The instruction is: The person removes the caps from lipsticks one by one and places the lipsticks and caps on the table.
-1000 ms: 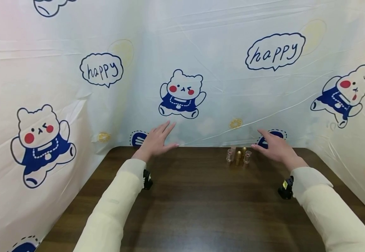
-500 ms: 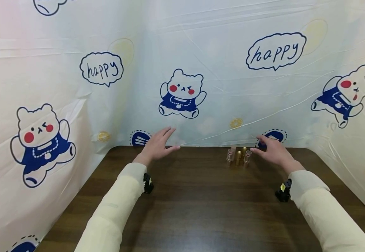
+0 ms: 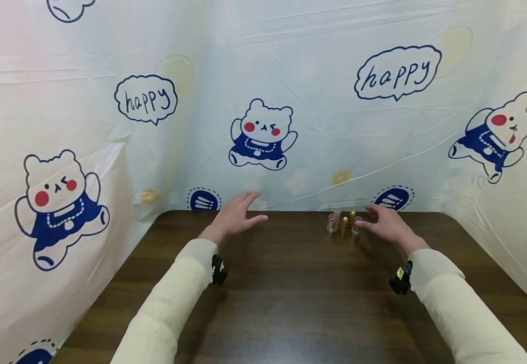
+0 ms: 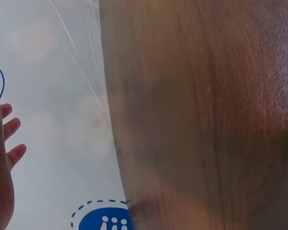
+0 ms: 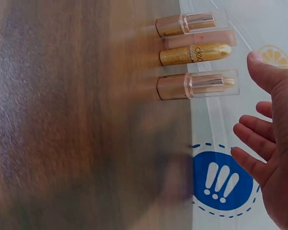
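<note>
– So, right hand [image 3: 386,222] first: what does it have?

– Nothing gripped. It hangs by the far edge of the wooden table [image 3: 290,283], right of centre, thumb forward, fingers loosely bent. In the head view the thumb tip overlaps the nearest clear-capped lipstick [image 5: 199,85]; contact, cannot tell.

– And the lipsticks?

– Tight cluster, all upright near the table's back edge. Clear-capped one on the right end. Left of it, a gold bullet-shaped lipstick [image 5: 189,55], dark lettering round its middle. Left end, a second clear-capped lipstick [image 5: 194,24], rose-gold base, with a pink tube [image 5: 211,38] just behind it. Head view adds another gold tube [image 3: 352,216], behind the first.

– Left hand [image 3: 236,215]?

– Raised over the far edge's left half, well apart from the cluster; thumb held away from the extended fingers, nothing in its grasp.

– Surroundings?

– Printed cloth [image 3: 318,60] hangs behind and beside the table: bears [image 3: 258,144] in blue outfits, red-cheeked, speech bubbles [image 3: 397,73] reading "happy", orange slices [image 3: 340,177]. Blue ovals [image 3: 204,199] with dashed rims sit low, by the table edge. Pale long sleeves [image 3: 156,308] on both arms; a small black camera [image 3: 219,269] at each wrist.
</note>
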The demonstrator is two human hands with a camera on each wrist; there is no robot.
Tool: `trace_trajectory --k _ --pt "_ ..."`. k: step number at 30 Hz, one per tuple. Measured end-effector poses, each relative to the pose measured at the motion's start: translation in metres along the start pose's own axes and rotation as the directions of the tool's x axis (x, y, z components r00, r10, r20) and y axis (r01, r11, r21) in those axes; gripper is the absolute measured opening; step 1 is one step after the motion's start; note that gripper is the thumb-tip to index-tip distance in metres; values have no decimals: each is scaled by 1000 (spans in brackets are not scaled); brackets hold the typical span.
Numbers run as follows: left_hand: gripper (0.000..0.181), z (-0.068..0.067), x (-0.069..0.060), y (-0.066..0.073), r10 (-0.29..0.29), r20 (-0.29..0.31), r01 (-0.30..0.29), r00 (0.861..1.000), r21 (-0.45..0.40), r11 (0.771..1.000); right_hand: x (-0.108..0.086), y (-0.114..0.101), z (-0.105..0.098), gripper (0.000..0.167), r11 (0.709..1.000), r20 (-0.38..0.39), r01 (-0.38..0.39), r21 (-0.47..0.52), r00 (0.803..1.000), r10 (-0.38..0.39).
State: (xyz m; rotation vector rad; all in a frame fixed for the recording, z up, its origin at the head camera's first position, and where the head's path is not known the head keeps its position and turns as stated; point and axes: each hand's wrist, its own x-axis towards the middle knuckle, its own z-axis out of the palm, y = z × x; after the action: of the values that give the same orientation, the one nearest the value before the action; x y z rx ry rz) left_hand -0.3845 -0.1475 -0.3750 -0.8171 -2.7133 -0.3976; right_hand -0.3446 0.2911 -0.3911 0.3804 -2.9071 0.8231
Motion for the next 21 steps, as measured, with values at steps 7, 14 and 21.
trace_trajectory --k 7,14,21 --pt "81 7 -1 6 -13 17 13 1000 -22 1000 1 2 10 64 997 -3 -25 75 1000 25" --pt "80 13 -5 15 8 69 -4 998 -53 999 2 -1 17 60 992 8 -54 112 999 54" --pt "80 18 -5 24 44 89 -39 995 -51 998 6 1 23 56 994 -10 -54 94 998 55"
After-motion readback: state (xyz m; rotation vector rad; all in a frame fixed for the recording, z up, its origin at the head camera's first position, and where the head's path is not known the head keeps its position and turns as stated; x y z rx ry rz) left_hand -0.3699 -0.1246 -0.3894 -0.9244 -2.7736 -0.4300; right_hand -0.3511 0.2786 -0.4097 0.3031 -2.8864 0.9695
